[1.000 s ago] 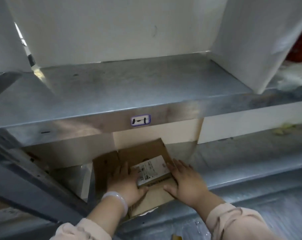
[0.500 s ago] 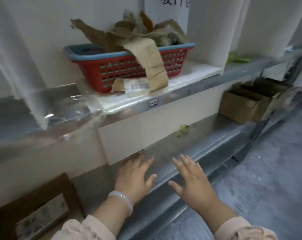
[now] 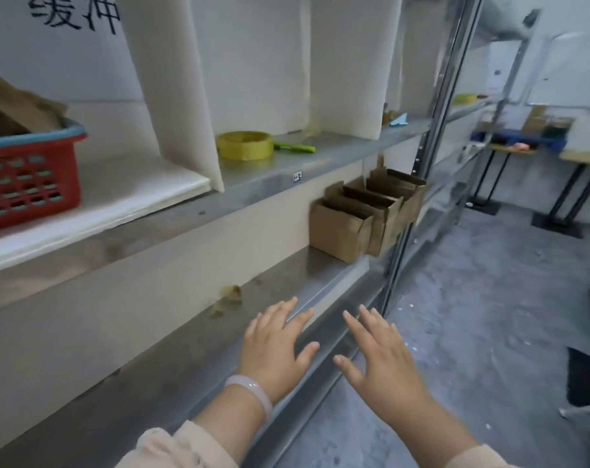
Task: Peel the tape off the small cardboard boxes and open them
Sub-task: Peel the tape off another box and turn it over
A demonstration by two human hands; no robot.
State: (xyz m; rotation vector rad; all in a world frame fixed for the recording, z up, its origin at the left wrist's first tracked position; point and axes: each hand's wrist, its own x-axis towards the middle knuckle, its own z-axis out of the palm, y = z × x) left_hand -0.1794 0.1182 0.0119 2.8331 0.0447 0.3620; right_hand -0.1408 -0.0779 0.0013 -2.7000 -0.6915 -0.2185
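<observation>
The left hand [image 3: 273, 352] and right hand [image 3: 385, 363] are out over the front edge of the lower shelf [image 3: 172, 359], fingers [image 3: 281, 314] spread straight and holding nothing. The boxes [image 3: 361, 217] stand well apart from them at the far end of that shelf, with flaps up and tops open, so these look done. No taped box shows, so I cannot tell what is left.

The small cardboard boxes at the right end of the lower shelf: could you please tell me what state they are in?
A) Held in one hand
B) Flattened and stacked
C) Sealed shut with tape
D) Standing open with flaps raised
D: the cardboard boxes stand in a row on the lower shelf with flaps up and dark open tops, while the left hand and right hand are spread open well short of them.
</observation>
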